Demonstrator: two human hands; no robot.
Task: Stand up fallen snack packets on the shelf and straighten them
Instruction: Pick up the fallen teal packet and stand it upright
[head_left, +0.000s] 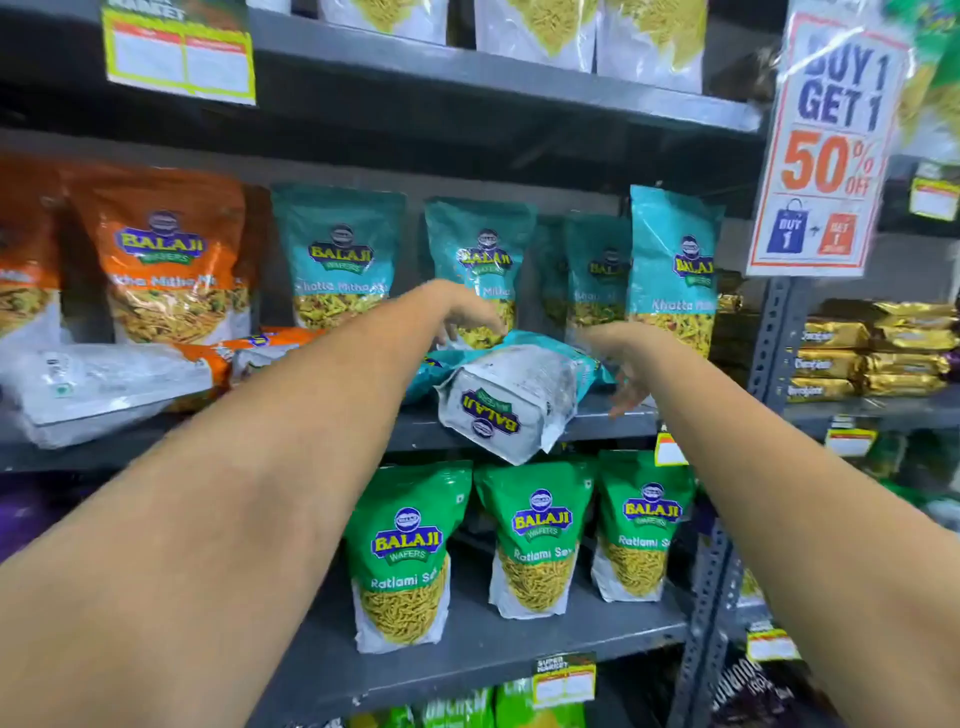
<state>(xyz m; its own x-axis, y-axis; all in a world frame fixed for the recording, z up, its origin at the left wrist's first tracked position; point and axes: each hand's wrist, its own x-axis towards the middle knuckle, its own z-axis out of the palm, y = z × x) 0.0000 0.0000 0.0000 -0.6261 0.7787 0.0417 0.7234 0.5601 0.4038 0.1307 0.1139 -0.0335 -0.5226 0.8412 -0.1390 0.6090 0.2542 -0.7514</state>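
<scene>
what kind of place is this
Most likely a supermarket snack aisle. Grey metal shelves hold rows of identical snack packets, a hanging offer sign reads "buy 1 get 1, 50% off", and price tags are clipped to the shelf edges.

There is one view only, from a wide-angle camera worn on the person's head, facing forward and slightly down at a grey metal shelf (519, 423) that it stands close to, near enough that both forearms stretch from the near bottom corners up to the middle tier. The wide lens bends the shelf edges, taking in the tier above, the tier below, and a neighbouring rack (878, 405) at the far right. No second view shares the scene.
</scene>
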